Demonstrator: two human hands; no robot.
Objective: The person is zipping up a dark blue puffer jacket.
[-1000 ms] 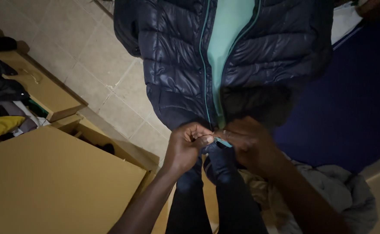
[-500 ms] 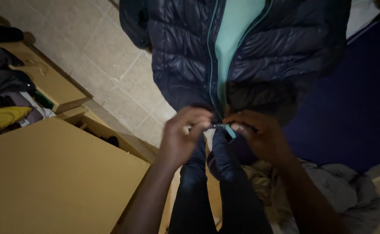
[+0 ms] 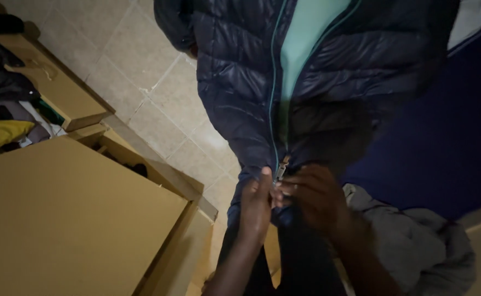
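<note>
Hanging just above both hands, a navy puffer jacket [image 3: 240, 93] shows teal lining. Its zipper pull [image 3: 282, 169] sits at the hem, pinched by the right hand [image 3: 317, 200]; the left hand [image 3: 255, 205] grips the hem beside it. A cardboard box [image 3: 70, 214] lies left.

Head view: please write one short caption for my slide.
Both hands, left hand and right hand, pinch the zipper of a navy puffer jacket.
</note>
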